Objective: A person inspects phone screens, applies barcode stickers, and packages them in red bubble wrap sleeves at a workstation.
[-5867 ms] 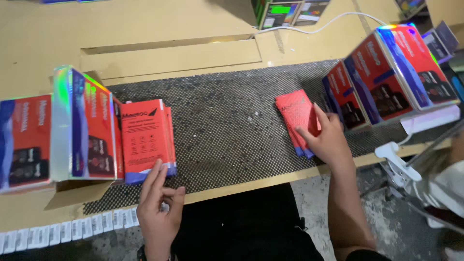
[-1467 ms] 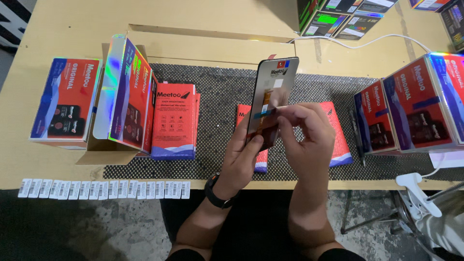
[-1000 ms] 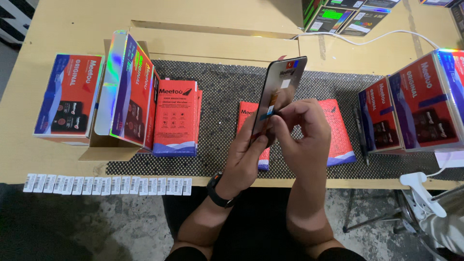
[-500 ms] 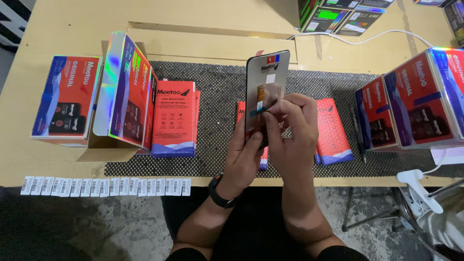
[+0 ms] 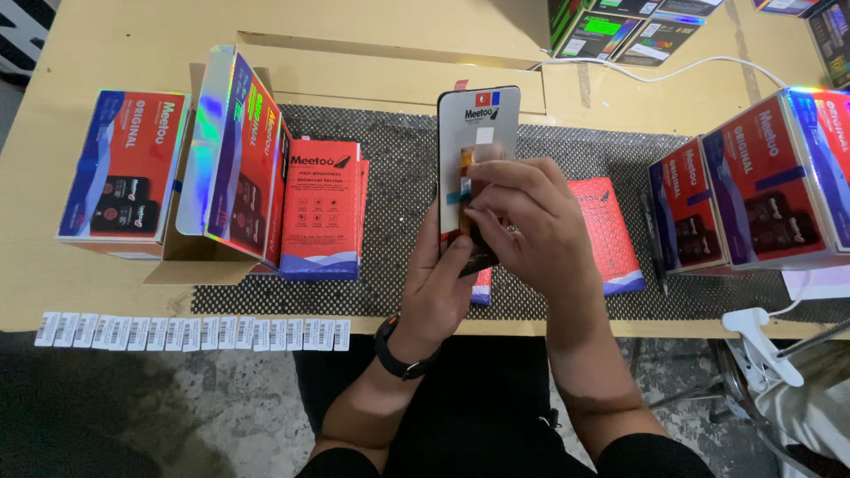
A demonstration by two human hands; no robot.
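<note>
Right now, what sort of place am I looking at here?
Probably a packing or repair bench for phone parts. Both hands, left hand and right hand, hold a flat phone screen panel above a black mesh mat, with stacks of red and blue boxes and a strip of small labels.

My left hand (image 5: 443, 288) sits at frame centre, palm up, fingers curled in a grip, a dark watch on its wrist. My right hand (image 5: 531, 226) lies just right of it, fingers (image 5: 491, 190) bent, tips pinched together. Both forearms rise from the lower edge.
</note>
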